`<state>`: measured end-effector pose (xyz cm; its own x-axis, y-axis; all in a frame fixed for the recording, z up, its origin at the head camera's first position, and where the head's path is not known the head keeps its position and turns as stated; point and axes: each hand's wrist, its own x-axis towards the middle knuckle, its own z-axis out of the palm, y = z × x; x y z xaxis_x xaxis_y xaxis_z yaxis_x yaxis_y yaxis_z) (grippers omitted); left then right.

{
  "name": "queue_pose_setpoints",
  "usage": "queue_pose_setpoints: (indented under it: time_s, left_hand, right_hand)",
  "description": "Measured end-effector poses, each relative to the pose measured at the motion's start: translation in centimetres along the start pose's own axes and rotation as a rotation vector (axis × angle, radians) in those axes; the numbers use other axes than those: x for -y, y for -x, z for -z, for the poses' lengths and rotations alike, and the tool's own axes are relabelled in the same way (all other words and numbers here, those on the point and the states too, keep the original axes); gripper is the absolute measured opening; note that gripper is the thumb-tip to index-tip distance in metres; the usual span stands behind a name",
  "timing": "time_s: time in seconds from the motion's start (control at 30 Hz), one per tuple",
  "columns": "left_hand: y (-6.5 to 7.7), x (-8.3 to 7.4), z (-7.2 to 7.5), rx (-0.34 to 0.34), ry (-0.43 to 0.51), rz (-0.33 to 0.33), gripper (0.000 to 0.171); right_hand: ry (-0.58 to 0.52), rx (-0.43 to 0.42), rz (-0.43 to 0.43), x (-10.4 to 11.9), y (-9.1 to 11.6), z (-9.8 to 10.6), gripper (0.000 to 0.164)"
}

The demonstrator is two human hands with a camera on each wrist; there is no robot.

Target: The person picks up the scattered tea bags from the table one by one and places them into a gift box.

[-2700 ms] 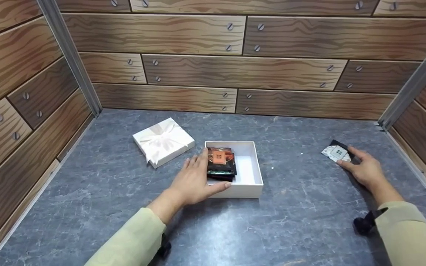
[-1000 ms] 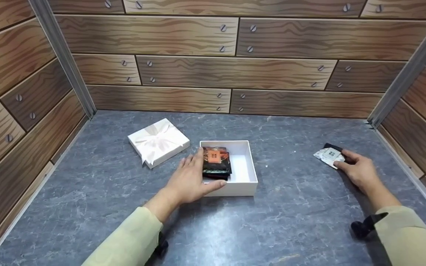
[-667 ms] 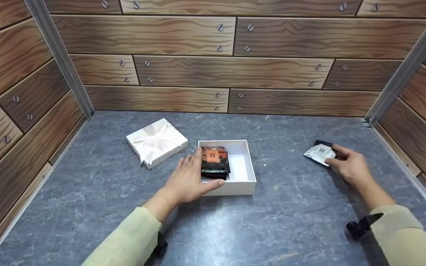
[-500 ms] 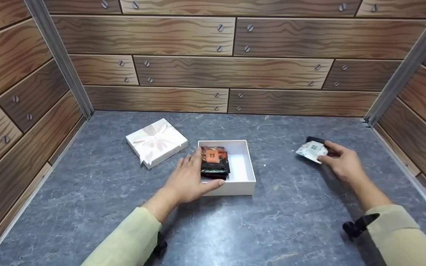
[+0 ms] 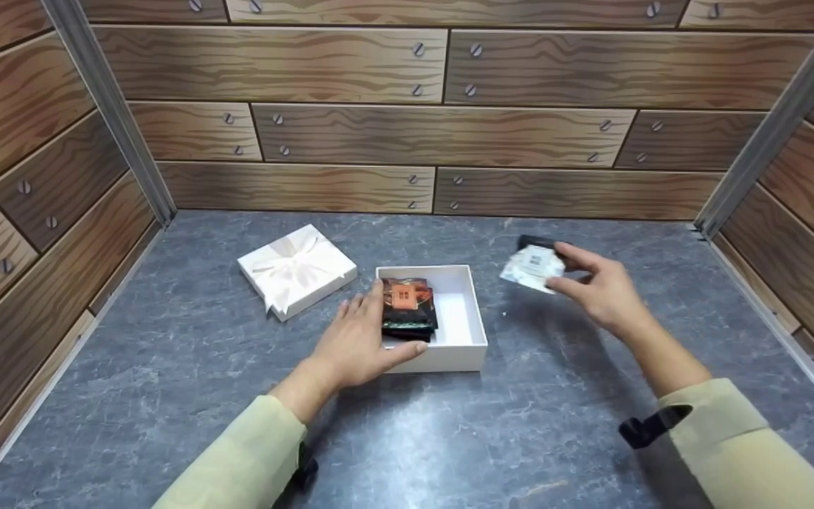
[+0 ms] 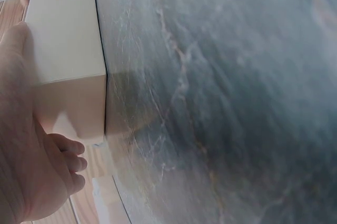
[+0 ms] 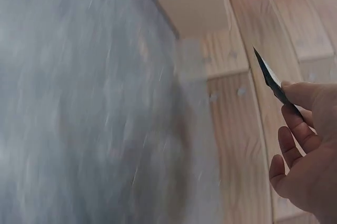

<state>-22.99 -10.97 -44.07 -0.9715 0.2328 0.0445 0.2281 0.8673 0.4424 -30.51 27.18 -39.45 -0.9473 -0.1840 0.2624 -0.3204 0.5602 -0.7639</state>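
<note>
My left hand (image 5: 354,343) lies against the near left corner of an open white box (image 5: 460,359), fingers along the left wall and thumb across the front rim. Its fingers are fairly straight. In the left wrist view the thumb lies along the box's wall (image 6: 68,34). Inside the box's left half is a stack of dark sachets (image 5: 407,314), the top one with an orange label. My right hand (image 5: 601,293) pinches a white and black sachet (image 5: 534,265) between thumb and fingers, above the table right of the box. The right wrist view shows this sachet (image 7: 271,79) edge-on.
A white box lid (image 5: 299,272) with a pale ribbon bow lies behind and left of the box. The grey marbled table (image 5: 167,396) is enclosed by wood-patterned walls (image 5: 350,134) at the back and sides.
My right hand has lifted the sachet off the right part of the table and carried it left toward the box. The left hand has stayed on the box.
</note>
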Motion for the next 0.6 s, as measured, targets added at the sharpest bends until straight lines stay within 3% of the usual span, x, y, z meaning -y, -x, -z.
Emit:
queue_pose_setpoints:
  time_s: [0.33,0.6]
  left_hand:
    - [0.0,0.1,0.2,-0.010,0.013,-0.002,0.125]
    - [0.0,0.1,0.1,0.000,0.000,-0.022,0.128]
  right_hand:
    - [-0.014,0.115,0.137,5.3,-1.7,-5.9,0.062]
    - [-0.008,0.257,0.154,7.6,-2.1,-10.0,0.065]
